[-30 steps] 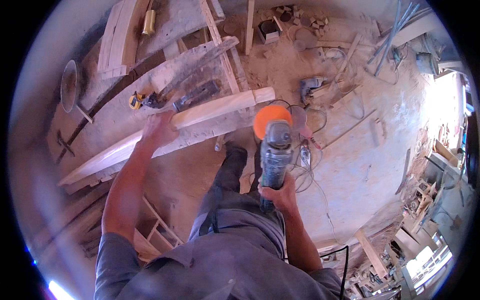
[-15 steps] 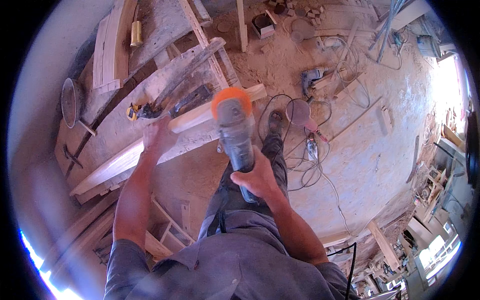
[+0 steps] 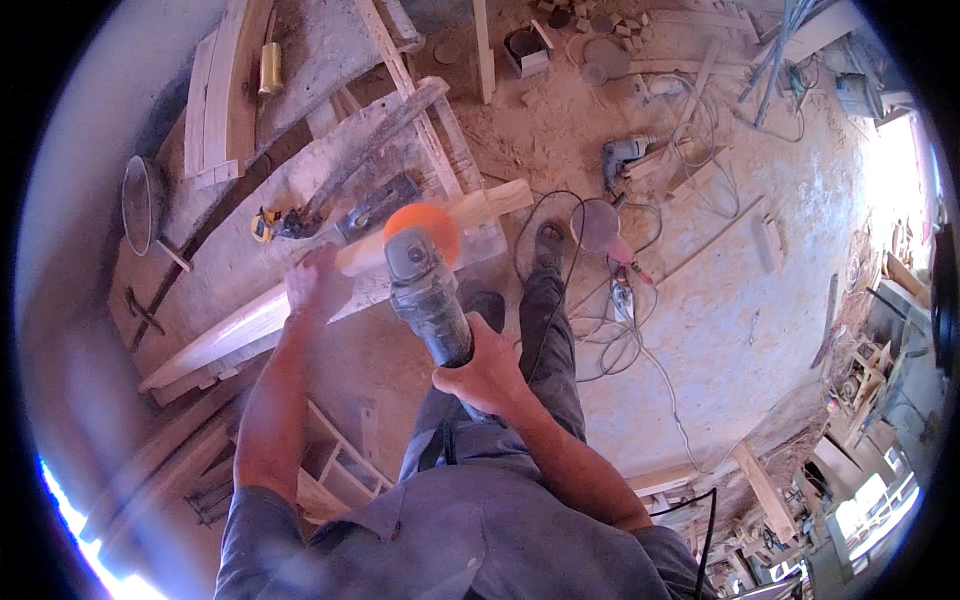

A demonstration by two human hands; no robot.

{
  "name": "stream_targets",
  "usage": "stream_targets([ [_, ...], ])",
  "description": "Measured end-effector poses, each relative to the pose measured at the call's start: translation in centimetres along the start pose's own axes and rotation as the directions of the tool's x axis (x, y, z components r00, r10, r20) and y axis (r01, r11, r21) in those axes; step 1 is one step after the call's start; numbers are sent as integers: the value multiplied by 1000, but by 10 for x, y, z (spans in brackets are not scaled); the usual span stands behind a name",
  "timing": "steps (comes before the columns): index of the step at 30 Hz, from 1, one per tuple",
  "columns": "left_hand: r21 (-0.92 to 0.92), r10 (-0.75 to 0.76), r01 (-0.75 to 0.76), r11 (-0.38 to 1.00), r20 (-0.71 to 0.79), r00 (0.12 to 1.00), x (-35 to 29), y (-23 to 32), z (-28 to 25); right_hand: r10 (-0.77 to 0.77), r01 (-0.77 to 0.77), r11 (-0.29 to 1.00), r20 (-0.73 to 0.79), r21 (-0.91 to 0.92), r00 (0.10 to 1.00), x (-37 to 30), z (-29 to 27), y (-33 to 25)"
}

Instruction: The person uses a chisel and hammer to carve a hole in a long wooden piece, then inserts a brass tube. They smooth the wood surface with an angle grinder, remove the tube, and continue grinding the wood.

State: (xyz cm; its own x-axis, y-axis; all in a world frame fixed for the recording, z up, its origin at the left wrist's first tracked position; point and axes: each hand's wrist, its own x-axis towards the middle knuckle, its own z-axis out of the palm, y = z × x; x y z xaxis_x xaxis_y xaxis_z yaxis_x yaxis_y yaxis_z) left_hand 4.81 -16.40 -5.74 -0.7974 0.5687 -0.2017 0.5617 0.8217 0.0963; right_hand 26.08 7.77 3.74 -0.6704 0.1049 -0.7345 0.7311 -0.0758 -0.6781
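My right hand (image 3: 485,370) is wrapped around the grey body of an angle grinder (image 3: 425,295). The grinder's orange disc (image 3: 428,222) is over a long pale wooden piece (image 3: 240,325), at its right part; whether they touch is hard to tell. The wood lies slantwise along the near edge of a workbench (image 3: 225,250) and tapers toward the lower left. Left of the disc, my left hand (image 3: 316,282) grips the wood from above, its fingers slightly blurred and partly over the far side. A dark hand plane (image 3: 378,207) lies on the bench just beyond the wood.
A yellow tape measure (image 3: 264,225) and a clamp (image 3: 145,312) are on the bench. Curved boards (image 3: 222,110) and a brass-coloured cylinder (image 3: 270,68) lie farther left. On the floor to the right are a pink-handled disc tool (image 3: 598,228), looped cables (image 3: 612,340) and another power tool (image 3: 624,155).
The grinder and my right hand have moved left, bringing the orange disc farther left along the wood and slightly nearer to me. My left hand stays in nearly the same place on the wood.
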Motion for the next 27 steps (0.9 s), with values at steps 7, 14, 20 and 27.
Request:
stream_targets([
  [7, 44, 29, -24, 999, -120, 992, -10, 1, 9, 53, -40, 992, -104, 122, 993, -4, -32, 3],
  [14, 45, 14, -9, 999, -112, 994, -14, -5, 14, 14, -11, 999, -66, 40, 998, -6, -17, 2],
  [20, -25, 15, -15, 1000, -14, 1000, 3, 0, -3, 14, -10, 998, -70, 62, 997, -1, -17, 14],
  [27, -27, -66, 70, 997, 119, 991, 8, 2, -10, -65, 73, 994, -105, 76, 992, 12, -11, 25],
])
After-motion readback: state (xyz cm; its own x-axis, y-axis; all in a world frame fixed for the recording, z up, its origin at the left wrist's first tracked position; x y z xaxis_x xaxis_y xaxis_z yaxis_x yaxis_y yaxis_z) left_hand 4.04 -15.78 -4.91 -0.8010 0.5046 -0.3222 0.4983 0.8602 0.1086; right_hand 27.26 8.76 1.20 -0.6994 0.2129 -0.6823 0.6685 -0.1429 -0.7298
